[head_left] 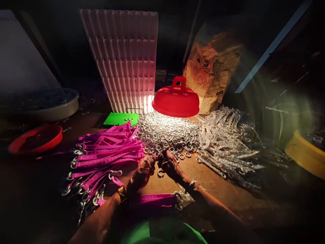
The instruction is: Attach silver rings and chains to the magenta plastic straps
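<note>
Pink strap (156,157) between two hands, above the counter (162,186)
Left hand (143,171) fingers pinch it; right hand (169,165) fingers bunch close, their hold too dark to tell. Likely light, bendy, best gripped near its tip; metal rings (172,135) beyond look hard, slippery.

Can't make out what my fingers (165,158) are pinching, and the yellow tub (308,154)'s cut off at the right.

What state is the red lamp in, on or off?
On: bright light spills from under the red lamp onto the metal rings below.
</note>
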`<state>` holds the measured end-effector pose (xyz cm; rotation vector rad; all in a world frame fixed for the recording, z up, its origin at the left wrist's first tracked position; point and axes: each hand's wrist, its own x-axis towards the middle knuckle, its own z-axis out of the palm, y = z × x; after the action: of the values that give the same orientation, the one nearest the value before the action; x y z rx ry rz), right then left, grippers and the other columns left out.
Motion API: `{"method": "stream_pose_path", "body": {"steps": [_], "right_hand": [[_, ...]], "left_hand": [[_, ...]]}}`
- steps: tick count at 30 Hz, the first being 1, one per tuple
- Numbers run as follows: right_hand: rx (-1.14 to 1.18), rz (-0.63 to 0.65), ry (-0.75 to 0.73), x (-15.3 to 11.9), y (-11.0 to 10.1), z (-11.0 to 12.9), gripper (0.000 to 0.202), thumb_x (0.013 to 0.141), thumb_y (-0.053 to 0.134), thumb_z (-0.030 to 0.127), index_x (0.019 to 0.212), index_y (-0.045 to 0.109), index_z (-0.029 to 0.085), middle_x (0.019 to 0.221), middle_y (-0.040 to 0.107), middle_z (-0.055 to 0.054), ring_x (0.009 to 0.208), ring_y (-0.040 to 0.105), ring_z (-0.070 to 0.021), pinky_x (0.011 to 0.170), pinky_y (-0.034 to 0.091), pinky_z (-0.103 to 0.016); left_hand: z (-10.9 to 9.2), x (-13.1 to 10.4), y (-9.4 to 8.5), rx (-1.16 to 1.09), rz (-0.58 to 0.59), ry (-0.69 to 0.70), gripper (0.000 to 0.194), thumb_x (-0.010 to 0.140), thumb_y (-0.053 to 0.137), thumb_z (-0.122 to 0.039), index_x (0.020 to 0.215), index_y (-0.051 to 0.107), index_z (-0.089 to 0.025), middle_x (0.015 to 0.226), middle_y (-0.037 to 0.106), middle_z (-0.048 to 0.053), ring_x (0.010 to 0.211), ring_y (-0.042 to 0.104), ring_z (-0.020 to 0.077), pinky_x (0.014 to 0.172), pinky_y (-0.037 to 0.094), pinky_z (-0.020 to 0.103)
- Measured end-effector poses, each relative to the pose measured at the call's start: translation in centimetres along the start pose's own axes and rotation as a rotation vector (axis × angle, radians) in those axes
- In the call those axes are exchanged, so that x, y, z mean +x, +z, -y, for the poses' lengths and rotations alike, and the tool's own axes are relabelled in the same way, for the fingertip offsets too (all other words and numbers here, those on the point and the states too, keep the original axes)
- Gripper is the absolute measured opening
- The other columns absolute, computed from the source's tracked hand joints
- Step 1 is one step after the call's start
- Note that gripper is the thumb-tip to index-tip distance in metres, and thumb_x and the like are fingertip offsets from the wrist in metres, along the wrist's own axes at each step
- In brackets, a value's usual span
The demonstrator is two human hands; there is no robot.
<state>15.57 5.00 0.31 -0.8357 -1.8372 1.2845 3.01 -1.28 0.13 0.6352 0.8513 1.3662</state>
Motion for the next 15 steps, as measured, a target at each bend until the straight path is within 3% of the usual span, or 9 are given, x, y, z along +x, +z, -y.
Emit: {"method": "stream_pose_path", "body": {"steps": [6,10,15], "right_hand": [[-0.132,-0.041,-0.078,-0.1,-0.1,0.6,0.010,0.078,0.035,0.027,0.076,0.040,0.019,0.064,0.039,0.002,0.058,0.037,-0.0102,0.053,0.036,-0.022],[-0.084,0.004,-0.003,0.1,-0.2,0.4,0.012,0.080,0.036,0.030,0.077,0.040,0.019,0.070,0.043,0.001,0.062,0.038,-0.0105,0.056,0.037,-0.022],[-0.132,0.107,0.139,1.2,-0.3,-0.9,0.013,0.081,0.037,0.030,0.073,0.036,0.019,0.065,0.040,0.002,0.058,0.034,-0.0100,0.051,0.032,-0.021]], "left_hand": [[0.1,0.2,0.3,-0.032,-0.024,-0.080,0.041,0.063,0.073,-0.044,0.069,0.044,-0.016,0.054,0.029,-0.008,0.045,0.023,0.0035,0.043,0.015,0.020],[1.0,0.7,-0.2,0.081,-0.081,-0.059,0.040,0.063,0.072,-0.047,0.069,0.049,-0.015,0.048,0.026,-0.009,0.040,0.019,0.0027,0.041,0.011,0.021],[1.4,1.2,-0.7,0.246,-0.163,-0.108,0.039,0.057,0.077,-0.042,0.064,0.049,-0.016,0.048,0.035,-0.007,0.042,0.024,0.0030,0.040,0.014,0.021]]}}
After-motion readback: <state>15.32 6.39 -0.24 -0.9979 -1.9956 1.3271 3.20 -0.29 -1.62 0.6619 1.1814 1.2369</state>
